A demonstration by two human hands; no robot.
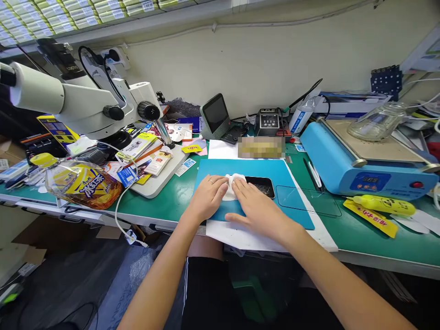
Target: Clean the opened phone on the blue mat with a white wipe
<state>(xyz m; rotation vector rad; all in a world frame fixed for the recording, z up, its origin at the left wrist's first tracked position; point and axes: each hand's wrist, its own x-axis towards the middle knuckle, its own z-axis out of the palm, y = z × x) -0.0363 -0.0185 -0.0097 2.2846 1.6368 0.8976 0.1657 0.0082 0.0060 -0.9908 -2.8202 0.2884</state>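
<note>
A dark smartphone lies flat on a blue work mat, its left part covered by my hands and a crumpled white cloth. My right hand presses the cloth onto the screen with its fingers, thumb pointing left. At the phone's left end, my left hand, with a ring on one finger, steadies it, close against the cloth; its fingertips are partly hidden. Just right of the phone, a thin clear glass sheet with a dark outline lies across the mat's edge.
A microscope and a tea bottle stand left. On the right sits a blue heating plate machine carrying a glass jar. A yellow tube lies before it. Behind the mat is a small screen device.
</note>
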